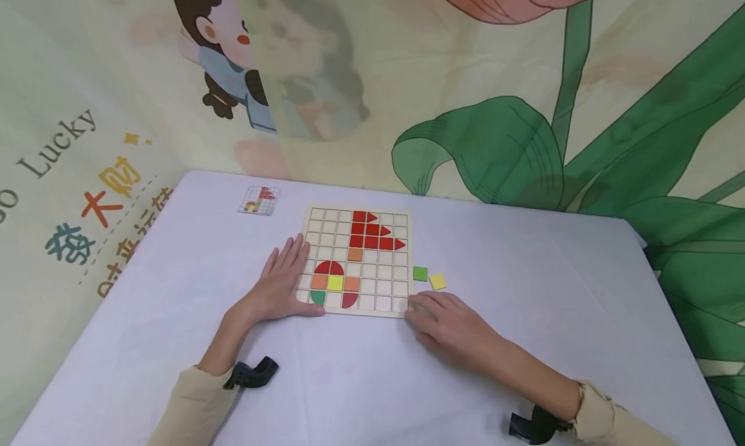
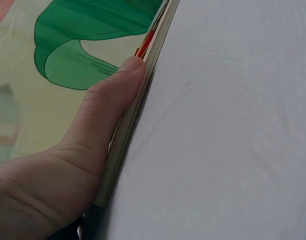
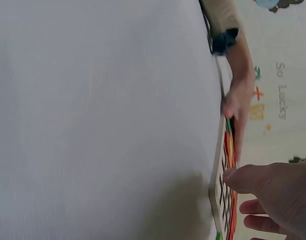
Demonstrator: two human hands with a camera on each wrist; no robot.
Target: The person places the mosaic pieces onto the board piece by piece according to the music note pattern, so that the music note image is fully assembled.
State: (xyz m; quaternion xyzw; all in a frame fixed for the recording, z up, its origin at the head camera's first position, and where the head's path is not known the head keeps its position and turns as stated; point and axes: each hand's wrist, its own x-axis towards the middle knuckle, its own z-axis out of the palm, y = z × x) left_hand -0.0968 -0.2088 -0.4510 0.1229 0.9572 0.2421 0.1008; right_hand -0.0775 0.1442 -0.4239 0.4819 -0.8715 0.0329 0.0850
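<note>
A wooden grid board [image 1: 384, 284] lies flat on the table. Stretched fingers of my left hand [image 1: 279, 281] rest along its left side, the thumb at the near edge. My right hand [image 1: 448, 320] is at the near right corner, fingers slightly bent; in the right wrist view its thumb [image 3: 247, 177] overlaps the board. Red squares and triangles [image 1: 372, 242] fill cells at the top, above an orange square [image 1: 354, 254]. Lower left, red quarter-circles [image 1: 328, 267], a yellow square [image 1: 335, 282], orange squares [image 1: 319, 282] and a green quarter-circle [image 1: 317, 297] form a cluster.
Loose green [image 1: 420, 273] and yellow [image 1: 438, 282] square tiles lie right of the board. Behind it at the left is a small pattern card [image 1: 259, 201] with a printed grid. A white cloth [image 1: 553, 271] covers the table, which meets a printed curtain [image 1: 372, 161] at the back.
</note>
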